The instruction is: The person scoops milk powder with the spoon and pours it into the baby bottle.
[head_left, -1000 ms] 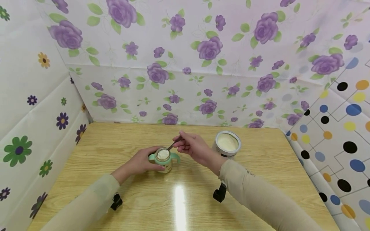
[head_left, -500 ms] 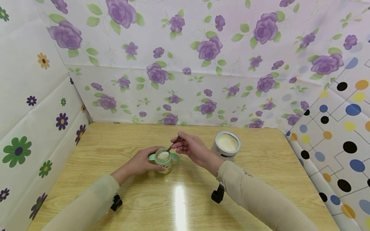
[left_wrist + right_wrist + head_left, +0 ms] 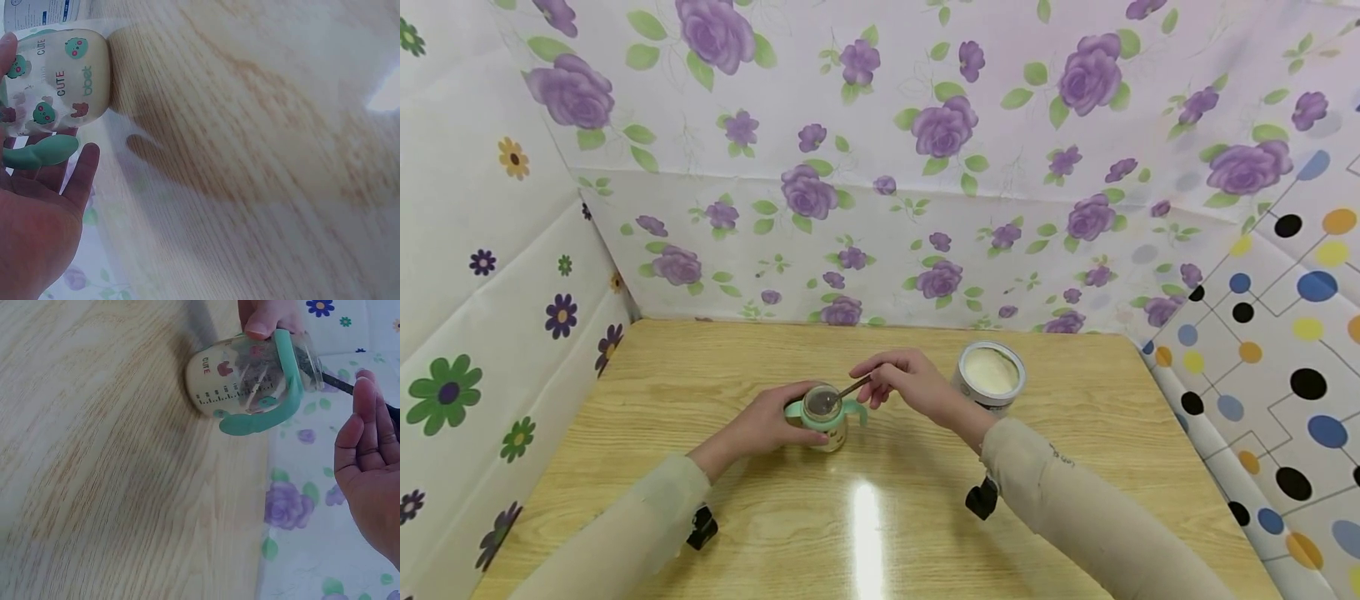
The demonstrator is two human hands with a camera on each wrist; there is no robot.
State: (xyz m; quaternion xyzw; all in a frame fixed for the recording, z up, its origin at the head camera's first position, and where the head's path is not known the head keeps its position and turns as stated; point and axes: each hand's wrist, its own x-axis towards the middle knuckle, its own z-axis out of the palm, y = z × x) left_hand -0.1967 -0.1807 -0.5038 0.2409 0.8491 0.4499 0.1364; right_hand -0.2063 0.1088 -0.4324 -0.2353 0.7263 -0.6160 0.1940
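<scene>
Head view: the left hand (image 3: pixel 765 423) curls round the baby bottle (image 3: pixel 823 415) at mid-table (image 3: pixel 700 375), likely steadying it. The right hand (image 3: pixel 901 383) pinches a spoon (image 3: pixel 848 390) whose bowl sits at the bottle's mouth. Further right stands an open powder tin (image 3: pixel 991 375).

An open tin (image 3: pixel 990 375) of pale powder stands on the wooden surface (image 3: pixel 1075 433), just right of the fingers.
</scene>
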